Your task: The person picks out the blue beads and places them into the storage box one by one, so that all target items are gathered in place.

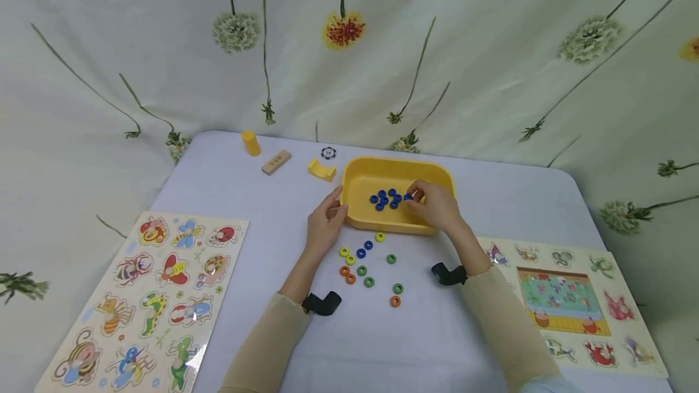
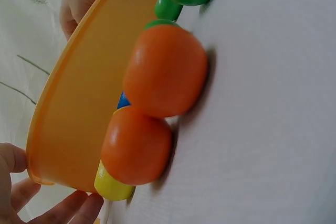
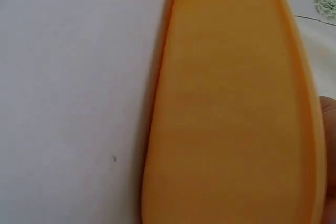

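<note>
A yellow tray (image 1: 355, 221) stands at mid-table with several blue ring-shaped beads (image 1: 384, 201) lying inside. Over its right part, my right hand (image 1: 437, 205) pinches a blue bead (image 1: 408, 197) between thumb and fingertips. At the tray's left end, my left hand (image 1: 323, 229) touches the wall with its fingertips; the left wrist view shows those fingers (image 2: 63, 211) against it. In front of the tray lie loose beads: yellow (image 1: 380, 237), blue (image 1: 368, 245), green (image 1: 391, 258) and orange (image 1: 395, 301). The tray wall hides the right fingertips in the right wrist view.
Behind and left of the tray are a yellow cylinder (image 1: 251, 143), a wooden block (image 1: 276, 162), a yellow arch-shaped block (image 1: 321, 170) and a round token (image 1: 328, 153). An insect puzzle board (image 1: 164, 296) lies at left, a sea-animal board (image 1: 579, 308) at right.
</note>
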{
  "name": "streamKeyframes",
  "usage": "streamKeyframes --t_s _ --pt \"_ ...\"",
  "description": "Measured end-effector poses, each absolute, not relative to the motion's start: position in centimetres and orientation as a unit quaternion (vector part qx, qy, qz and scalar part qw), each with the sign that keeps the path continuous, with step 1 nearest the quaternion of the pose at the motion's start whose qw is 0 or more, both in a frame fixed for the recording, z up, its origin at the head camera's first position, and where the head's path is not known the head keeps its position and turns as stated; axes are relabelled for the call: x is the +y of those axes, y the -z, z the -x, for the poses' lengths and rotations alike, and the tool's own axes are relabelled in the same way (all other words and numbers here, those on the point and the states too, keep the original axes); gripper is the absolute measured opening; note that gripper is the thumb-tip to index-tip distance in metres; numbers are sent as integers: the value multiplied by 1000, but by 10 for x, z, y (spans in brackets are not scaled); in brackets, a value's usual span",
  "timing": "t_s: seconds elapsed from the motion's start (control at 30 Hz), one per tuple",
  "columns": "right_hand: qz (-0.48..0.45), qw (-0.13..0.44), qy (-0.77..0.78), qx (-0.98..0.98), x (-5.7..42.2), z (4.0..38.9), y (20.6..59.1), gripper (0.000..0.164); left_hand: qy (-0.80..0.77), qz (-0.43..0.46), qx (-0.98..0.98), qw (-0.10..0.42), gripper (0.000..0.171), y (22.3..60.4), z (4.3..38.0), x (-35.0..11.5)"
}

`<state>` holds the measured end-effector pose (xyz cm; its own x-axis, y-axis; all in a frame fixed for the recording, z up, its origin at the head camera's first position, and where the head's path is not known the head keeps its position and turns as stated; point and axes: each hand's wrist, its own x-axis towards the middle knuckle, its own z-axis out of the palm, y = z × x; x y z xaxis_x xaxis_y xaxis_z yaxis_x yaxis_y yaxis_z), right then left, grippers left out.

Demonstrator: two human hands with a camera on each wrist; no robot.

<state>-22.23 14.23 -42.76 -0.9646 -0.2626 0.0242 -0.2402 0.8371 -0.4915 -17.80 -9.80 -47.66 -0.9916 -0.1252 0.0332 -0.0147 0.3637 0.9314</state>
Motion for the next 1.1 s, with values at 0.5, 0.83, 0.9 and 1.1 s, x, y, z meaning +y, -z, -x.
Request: streamKeyframes --t_s 0.5,0.83,0.9,1.1 --pt "89 75 256 960 142 227 442 25 571 -29 -819 45 45 479 171 -89" --pt "143 -94 393 903 147 189 434 24 565 -14 -823 61 45 477 176 -95" --pt "159 -109 408 892 142 180 435 22 565 -16 -823 62 45 477 177 -96" --pt "241 -103 411 873 114 157 433 21 562 -24 -824 61 45 477 177 -98"
